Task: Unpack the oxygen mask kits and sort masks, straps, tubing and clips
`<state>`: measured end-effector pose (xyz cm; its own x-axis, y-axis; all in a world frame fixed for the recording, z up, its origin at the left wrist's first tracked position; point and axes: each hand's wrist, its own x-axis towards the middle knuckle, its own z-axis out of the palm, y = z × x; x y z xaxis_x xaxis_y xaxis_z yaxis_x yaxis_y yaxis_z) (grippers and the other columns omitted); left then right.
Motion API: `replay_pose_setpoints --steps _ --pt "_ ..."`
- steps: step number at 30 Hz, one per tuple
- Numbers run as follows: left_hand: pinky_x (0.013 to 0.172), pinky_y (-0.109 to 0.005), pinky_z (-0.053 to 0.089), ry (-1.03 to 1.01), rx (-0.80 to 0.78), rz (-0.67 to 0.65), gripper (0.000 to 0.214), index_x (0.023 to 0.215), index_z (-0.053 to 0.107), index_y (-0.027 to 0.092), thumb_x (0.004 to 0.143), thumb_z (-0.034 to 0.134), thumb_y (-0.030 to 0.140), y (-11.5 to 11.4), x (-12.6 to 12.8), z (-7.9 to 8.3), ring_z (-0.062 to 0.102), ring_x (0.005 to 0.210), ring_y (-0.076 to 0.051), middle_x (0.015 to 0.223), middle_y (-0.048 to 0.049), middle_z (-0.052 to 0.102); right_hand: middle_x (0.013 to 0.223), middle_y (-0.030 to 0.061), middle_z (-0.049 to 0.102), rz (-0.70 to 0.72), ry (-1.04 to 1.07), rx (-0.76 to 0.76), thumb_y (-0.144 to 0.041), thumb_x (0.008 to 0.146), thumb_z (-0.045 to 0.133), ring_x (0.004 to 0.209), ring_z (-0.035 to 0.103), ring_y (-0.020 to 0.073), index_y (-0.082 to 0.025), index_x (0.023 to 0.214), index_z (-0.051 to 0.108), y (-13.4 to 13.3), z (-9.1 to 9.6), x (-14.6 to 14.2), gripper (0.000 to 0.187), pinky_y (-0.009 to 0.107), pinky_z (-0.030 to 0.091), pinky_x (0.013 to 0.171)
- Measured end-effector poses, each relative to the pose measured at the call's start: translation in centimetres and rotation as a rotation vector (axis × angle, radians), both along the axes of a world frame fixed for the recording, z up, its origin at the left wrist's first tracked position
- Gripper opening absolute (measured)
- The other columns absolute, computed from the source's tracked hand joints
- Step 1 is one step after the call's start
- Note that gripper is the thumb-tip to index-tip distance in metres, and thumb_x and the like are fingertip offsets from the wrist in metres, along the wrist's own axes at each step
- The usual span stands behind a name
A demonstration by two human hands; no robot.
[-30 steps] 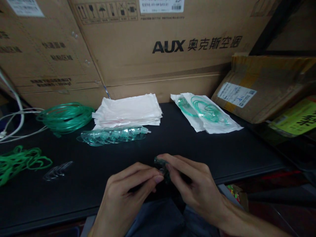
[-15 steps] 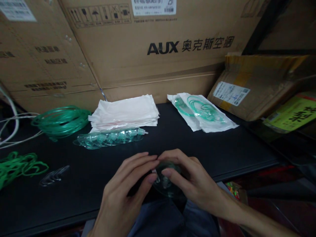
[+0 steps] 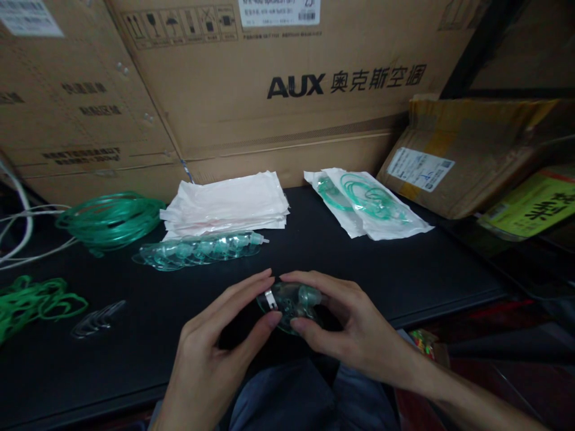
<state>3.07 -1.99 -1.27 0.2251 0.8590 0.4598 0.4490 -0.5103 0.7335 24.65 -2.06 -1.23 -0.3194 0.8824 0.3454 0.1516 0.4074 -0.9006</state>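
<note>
A clear green oxygen mask [image 3: 288, 306] is held between my two hands, just over the near edge of the black table. My left hand [image 3: 215, 341] pinches its left end, where a silver metal nose clip [image 3: 270, 299] shows between fingertips and thumb. My right hand [image 3: 359, 326] grips the opposite end, fingers over the top and thumb at the lower rim, beside the mask's connector [image 3: 309, 296]. Beyond my hands lies a nested row of similar green masks [image 3: 202, 250]. Small clear curved pieces [image 3: 97, 320] rest to the left.
White pouches [image 3: 229, 200] are stacked behind the masks. Two pouches with green tubing [image 3: 375, 203] lie at back right. Coiled green tubing [image 3: 112, 221] and green elastic straps [image 3: 36, 305] are on the left. Cardboard boxes [image 3: 287, 126] line the table's back; another box [image 3: 453, 161] stands right.
The mask has turned and shifted slightly left, so its metal clip and connector now show more clearly. Both hands have moved a little with it, and the left fingers now reach the clip.
</note>
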Motion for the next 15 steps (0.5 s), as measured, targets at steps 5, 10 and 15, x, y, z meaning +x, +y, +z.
replay_pose_setpoints --steps 5,10,15 --pt "0.097 -0.021 0.059 -0.002 0.058 -0.025 0.039 0.126 0.071 0.037 0.089 0.076 0.026 0.05 -0.09 0.23 0.074 0.109 -0.015 0.124 0.005 0.075 0.109 -0.0002 0.075 -0.015 -0.047 0.034 -0.021 0.089 0.073 0.09 0.069 0.014 -0.028 0.128 0.067 -0.21 0.26 -0.08 0.04 0.022 0.053 0.076" --pt "0.096 -0.02 0.059 0.012 0.089 -0.047 0.036 0.12 0.074 0.035 0.087 0.077 0.023 0.1 -0.15 0.43 0.075 0.105 -0.014 0.12 0.0044 0.077 0.106 -0.0012 0.075 0.003 -0.07 0.056 -0.025 0.093 0.07 0.088 0.068 0.0126 -0.028 0.126 0.069 -0.12 0.54 0.03 0.033 0.021 0.051 0.076" --pt "0.099 -0.021 0.057 -0.003 0.029 -0.014 0.031 0.117 0.073 0.034 0.089 0.075 0.025 -0.4 -0.33 -0.11 0.074 0.107 -0.014 0.12 0.0046 0.076 0.099 -0.0007 0.072 0.027 -0.105 0.081 -0.022 0.093 0.069 0.085 0.066 0.0114 -0.023 0.119 0.068 -0.16 0.84 0.08 0.026 0.02 0.051 0.077"
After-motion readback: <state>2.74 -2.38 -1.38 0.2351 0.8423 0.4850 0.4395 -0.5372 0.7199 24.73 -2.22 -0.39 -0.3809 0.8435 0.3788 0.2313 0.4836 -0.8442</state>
